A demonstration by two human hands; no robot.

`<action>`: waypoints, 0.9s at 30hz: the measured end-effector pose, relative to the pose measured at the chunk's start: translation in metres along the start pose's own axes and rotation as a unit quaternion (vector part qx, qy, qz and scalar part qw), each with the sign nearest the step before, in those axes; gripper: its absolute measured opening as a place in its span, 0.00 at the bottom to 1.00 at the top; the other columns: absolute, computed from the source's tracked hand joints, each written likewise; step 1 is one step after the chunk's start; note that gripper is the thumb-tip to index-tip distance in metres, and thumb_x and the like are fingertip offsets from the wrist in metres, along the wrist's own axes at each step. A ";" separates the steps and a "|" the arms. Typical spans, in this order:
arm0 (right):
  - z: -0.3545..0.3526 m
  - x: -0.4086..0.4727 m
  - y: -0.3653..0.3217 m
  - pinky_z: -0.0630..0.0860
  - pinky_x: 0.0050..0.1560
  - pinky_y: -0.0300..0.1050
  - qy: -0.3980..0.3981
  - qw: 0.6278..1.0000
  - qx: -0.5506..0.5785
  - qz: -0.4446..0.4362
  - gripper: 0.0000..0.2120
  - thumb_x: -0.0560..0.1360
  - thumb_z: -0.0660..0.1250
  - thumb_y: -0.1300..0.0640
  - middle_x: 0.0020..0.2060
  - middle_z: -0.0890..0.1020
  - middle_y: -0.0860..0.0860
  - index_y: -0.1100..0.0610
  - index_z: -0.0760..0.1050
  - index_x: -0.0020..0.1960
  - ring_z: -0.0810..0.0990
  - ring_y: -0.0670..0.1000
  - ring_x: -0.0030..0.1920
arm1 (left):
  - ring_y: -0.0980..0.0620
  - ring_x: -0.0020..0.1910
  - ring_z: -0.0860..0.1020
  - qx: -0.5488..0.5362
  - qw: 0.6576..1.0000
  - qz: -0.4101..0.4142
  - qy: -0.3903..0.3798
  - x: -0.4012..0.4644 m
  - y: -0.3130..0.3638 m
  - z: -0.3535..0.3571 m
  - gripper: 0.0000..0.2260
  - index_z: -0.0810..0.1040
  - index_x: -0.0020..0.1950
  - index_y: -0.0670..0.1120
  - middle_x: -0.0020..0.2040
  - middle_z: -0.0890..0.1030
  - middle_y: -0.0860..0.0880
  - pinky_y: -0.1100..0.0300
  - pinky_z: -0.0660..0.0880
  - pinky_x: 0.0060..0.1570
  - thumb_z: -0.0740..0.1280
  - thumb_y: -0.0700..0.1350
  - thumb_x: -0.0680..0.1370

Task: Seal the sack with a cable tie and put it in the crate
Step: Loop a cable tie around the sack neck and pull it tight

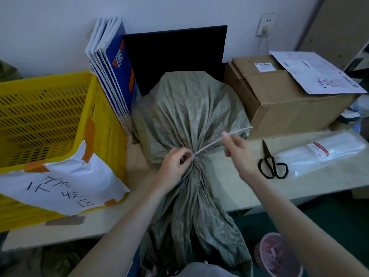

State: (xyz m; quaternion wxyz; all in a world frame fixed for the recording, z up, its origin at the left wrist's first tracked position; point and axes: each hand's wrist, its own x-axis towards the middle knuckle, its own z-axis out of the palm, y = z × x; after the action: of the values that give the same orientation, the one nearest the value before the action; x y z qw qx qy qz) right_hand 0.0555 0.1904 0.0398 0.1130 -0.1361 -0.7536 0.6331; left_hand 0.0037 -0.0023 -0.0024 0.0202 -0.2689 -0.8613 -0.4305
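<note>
A grey-green woven sack (189, 108) lies on the table, its gathered neck pointing toward me and its loose mouth hanging over the front edge. A white cable tie (211, 143) circles the neck. My left hand (175, 162) pinches the neck at the tie's head. My right hand (237, 148) grips the tie's free tail, which runs up and to the right, taut. The yellow slatted crate (60, 116) stands at the left, with a white handwritten label taped to its front.
Black scissors (272, 163) and a clear pack of cable ties (323, 154) lie on the table to the right. A cardboard box (279, 100) sits behind them. Flat blue-white cartons (115, 72) and a black panel (175, 54) lean on the wall. A pink basket (277, 254) stands on the floor.
</note>
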 end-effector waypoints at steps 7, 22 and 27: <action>0.038 0.007 0.025 0.55 0.29 0.46 0.002 0.998 0.001 0.066 0.19 0.79 0.61 0.53 0.22 0.61 0.48 0.56 0.66 0.30 0.59 0.49 0.25 | 0.58 0.41 0.73 0.019 0.999 0.025 0.031 0.003 0.002 0.008 0.03 0.80 0.46 0.43 0.39 0.74 0.56 0.70 0.68 0.41 0.71 0.41 0.74; 0.027 0.015 0.008 0.57 0.30 0.44 0.041 0.996 -0.053 -0.063 0.20 0.80 0.59 0.54 0.22 0.61 0.46 0.56 0.65 0.29 0.58 0.46 0.24 | 0.54 0.44 0.73 0.002 0.998 0.005 0.063 0.007 -0.001 0.015 0.08 0.82 0.49 0.45 0.45 0.83 0.51 0.55 0.71 0.45 0.68 0.49 0.76; 0.021 0.013 0.008 0.57 0.31 0.46 0.032 0.996 -0.046 -0.062 0.20 0.80 0.59 0.54 0.23 0.60 0.49 0.62 0.66 0.31 0.58 0.48 0.26 | 0.55 0.44 0.72 -0.002 0.999 0.003 0.047 0.002 -0.007 0.016 0.07 0.81 0.50 0.47 0.46 0.82 0.54 0.50 0.72 0.46 0.67 0.49 0.77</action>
State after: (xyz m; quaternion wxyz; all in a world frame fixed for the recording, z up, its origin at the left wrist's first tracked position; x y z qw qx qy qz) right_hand 0.0367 0.1767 0.0283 0.1699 -0.1146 -0.7850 0.5846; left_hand 0.0016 0.0077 -0.0168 0.0613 -0.2513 -0.8576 -0.4446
